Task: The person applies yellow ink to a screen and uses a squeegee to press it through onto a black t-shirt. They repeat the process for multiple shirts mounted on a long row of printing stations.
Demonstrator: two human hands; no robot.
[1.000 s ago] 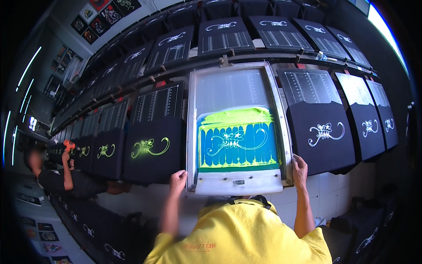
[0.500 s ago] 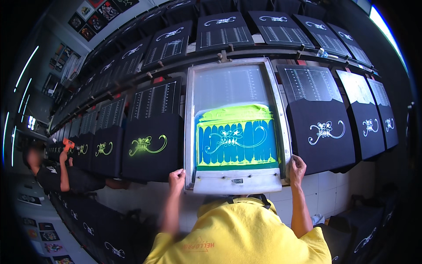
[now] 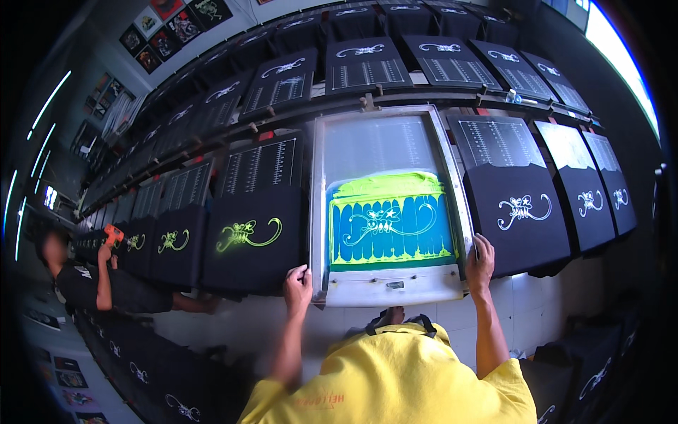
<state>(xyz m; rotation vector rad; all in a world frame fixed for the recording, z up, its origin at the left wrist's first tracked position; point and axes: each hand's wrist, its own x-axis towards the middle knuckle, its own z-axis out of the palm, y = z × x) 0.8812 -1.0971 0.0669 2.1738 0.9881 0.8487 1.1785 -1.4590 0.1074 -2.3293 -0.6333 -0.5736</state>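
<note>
In front of me lies a screen printing frame (image 3: 462, 205), tilted slightly. Its mesh bears a blue stencil (image 3: 357, 244) with a curling design. Bright yellow-green ink (image 3: 388, 185) forms a thick band across the middle, with drips and smears below. My left hand (image 3: 298, 286) is closed at the frame's near left corner, fingers curled against the edge. On the opposite side, my right hand (image 3: 480, 263) grips the right edge close to the near corner, its fingers bent over the rim. What lies under the frame shows only faintly through the mesh.
Left of the frame is a dark shirt (image 3: 247, 258) printed in yellow-green; to the right, another shirt (image 3: 530, 233) has a white print. Further rows of shirts on boards stand behind a rail (image 3: 417, 99). At far left a co-worker (image 3: 92, 283) holds an orange heat gun (image 3: 113, 235).
My view has shifted, so the frame and far rows appear lower. My right hand sits slightly farther up the frame's edge. Both hands stay at the frame.
</note>
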